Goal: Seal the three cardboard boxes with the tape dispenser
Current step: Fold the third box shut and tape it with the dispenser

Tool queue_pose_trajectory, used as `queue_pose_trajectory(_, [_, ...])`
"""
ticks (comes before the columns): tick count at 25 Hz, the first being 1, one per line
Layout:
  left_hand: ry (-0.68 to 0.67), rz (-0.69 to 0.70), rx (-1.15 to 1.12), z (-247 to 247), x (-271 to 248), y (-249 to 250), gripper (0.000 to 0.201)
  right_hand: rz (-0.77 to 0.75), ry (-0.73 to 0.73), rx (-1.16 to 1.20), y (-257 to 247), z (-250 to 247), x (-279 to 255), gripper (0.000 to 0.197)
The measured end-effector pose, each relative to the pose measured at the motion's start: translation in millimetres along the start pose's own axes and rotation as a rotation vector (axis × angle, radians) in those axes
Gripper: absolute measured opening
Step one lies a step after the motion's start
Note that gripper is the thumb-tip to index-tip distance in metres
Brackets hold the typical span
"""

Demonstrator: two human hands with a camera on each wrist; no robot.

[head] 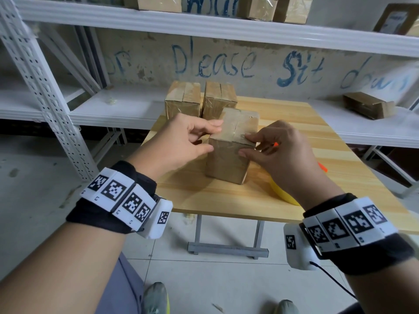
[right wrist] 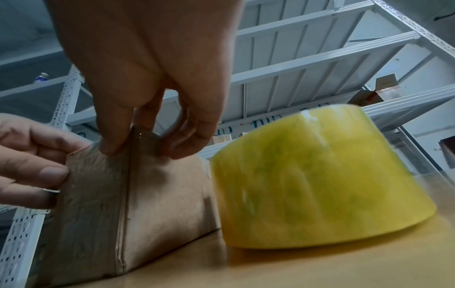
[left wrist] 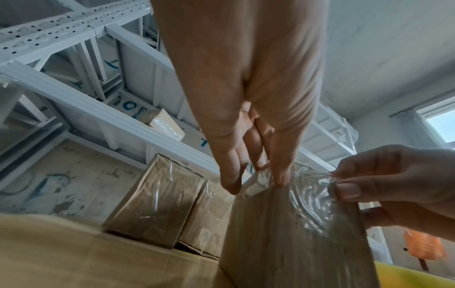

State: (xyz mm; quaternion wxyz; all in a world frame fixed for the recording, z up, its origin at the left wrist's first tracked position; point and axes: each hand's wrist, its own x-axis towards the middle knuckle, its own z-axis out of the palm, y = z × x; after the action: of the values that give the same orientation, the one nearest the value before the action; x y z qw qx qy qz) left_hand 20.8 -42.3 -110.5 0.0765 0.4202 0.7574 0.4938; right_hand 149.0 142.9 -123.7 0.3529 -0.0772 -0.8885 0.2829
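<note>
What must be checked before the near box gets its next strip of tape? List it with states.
1. Near cardboard box standing on the wooden table: ok.
2. Left hand and right hand both at its top edge, fingers pressing the clear tape down: ok.
3. Tape lying smooth: not ok, it looks wrinkled in the left wrist view.
4. Yellow tape roll within reach, on the table right of the box: ok.
5. Hand free to take the roll: not ok, both are on the box.
6. Two far boxes already taped: ok on the near faces, other sides cannot tell.
</note>
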Motion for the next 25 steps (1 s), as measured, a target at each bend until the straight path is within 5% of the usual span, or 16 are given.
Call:
queue_pose_trajectory(6, [-0.128, -0.116, 0.171, 5, -1, 2, 0.081, 0.017, -0.024, 0.011, -3, -1, 1, 0.036])
queue_pose_trajectory(15, [-0.255, -0.241, -0.032, 9, 3, -2, 0.04, 0.115, -0.062, 0.095, -7, -4, 0, 0.035])
queue_pose_trajectory(23, [-0.328, -0.275, -0.084, 9, -1, 0, 0.094, 0.07, -0.164, 0.143, -5, -7, 0, 0.021])
queue_pose_trajectory(25, [-0.304, -0.228, -0.047, 8, -3, 5, 0.093, 0.029, -0.252, 0.125, -3, -13, 0, 0.016])
